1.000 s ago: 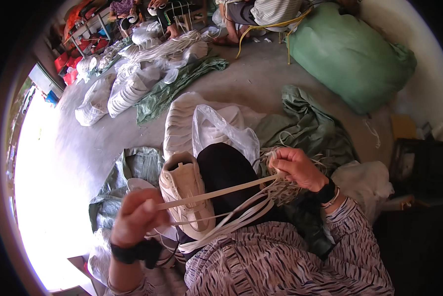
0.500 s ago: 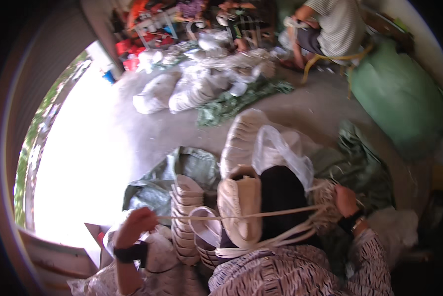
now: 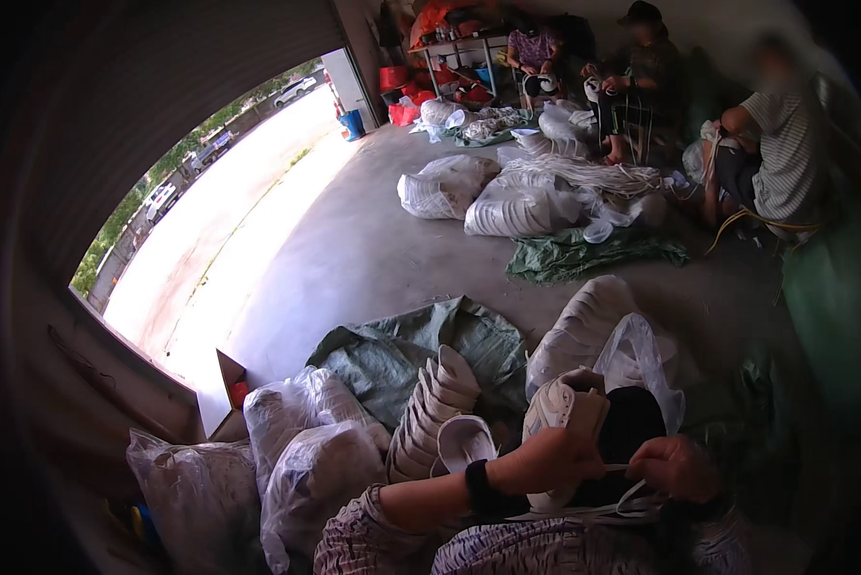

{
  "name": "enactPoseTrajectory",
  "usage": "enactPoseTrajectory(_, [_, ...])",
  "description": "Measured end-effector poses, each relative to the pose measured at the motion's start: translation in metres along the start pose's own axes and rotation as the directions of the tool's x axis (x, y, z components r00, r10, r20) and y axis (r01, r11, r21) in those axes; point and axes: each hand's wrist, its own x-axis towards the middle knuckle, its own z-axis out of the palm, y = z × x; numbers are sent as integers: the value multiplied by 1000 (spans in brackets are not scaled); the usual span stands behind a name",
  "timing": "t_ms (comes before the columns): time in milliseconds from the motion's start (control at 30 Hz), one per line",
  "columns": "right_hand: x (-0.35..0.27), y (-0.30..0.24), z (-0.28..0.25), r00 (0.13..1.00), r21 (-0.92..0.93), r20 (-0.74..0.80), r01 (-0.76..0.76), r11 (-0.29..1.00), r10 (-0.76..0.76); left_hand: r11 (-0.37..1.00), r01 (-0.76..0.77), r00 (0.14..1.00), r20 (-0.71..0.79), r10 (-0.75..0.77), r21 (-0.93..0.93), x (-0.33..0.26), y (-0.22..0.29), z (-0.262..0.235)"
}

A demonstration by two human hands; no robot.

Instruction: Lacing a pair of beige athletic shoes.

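Now both hands have drawn together, left hand (image 3: 550, 458) and right hand (image 3: 675, 467) each pinching the white lace (image 3: 618, 468) beside the shoe (image 3: 562, 407).

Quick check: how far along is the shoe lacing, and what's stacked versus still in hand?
Done-looking: a nested stack of white shoes stands beside clear filled bags. In hand: the left hand grips a white sneaker, and the right hand pulls its white lace. Left: another white pile lies beyond; its state is unclear.
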Motion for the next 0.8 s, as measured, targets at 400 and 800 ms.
enactPoseTrajectory(400, [-40,76,-92,684,-764,-577,-258,591,-446,969,-29,998,48,42,-245,-11,-72,4])
enactPoseTrajectory(800, [43,34,44,924,37,178,338,940,-339,997,-77,992,103,74,27,-4,-27,23])
